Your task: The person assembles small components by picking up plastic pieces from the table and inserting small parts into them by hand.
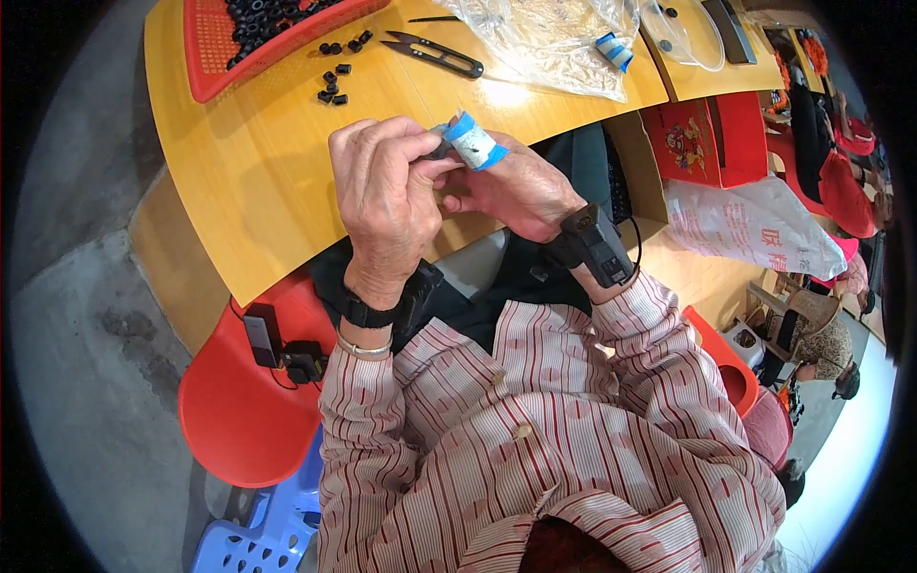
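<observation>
Just past the table's near edge, my left hand [384,196] and my right hand [521,186] meet, fingertips together. The left fingers are closed in a pinch around something small and dark grey, mostly hidden by the fingers. My right fingers are bent toward the same spot, and what they grip is hidden too. A white band with blue edges [475,143] sits over the right hand's fingers; I cannot tell whether it is wrapped round one. Beyond the hands lie several small black ring-like parts [334,84] and black thread snips [435,54].
A red plastic basket [215,76] of black parts stands at the far left of the yellow table [258,181]. A clear plastic bag [544,48] lies at the back, with a blue-and-white roll [613,53] on it. To the right are a red box [707,138] and a white sack [731,224].
</observation>
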Demonstrator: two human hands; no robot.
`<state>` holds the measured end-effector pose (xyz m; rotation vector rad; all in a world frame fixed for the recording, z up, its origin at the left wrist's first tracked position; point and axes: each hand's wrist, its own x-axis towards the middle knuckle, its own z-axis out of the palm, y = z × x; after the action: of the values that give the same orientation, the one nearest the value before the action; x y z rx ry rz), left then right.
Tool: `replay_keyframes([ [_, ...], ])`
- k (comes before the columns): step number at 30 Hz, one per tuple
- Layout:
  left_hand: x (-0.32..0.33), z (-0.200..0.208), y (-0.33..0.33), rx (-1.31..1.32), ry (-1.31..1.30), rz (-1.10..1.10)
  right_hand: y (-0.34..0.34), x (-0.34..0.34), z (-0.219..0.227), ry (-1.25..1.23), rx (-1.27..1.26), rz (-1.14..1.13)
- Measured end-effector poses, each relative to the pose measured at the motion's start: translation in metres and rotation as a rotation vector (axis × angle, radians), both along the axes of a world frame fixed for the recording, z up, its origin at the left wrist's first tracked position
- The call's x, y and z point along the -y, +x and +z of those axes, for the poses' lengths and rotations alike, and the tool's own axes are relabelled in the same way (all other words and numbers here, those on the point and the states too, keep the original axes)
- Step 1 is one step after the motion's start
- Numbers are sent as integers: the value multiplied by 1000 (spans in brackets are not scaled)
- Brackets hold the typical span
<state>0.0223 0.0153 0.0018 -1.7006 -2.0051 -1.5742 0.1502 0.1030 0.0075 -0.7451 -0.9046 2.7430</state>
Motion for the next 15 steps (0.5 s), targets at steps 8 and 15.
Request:
replay_keyframes([
  [8, 1, -4, -1, 206, -33, -35, 1, -11, -7, 83, 5, 82],
  [15, 4, -1, -4, 174, -67, -45, 1, -13, -9, 71, -9, 116],
])
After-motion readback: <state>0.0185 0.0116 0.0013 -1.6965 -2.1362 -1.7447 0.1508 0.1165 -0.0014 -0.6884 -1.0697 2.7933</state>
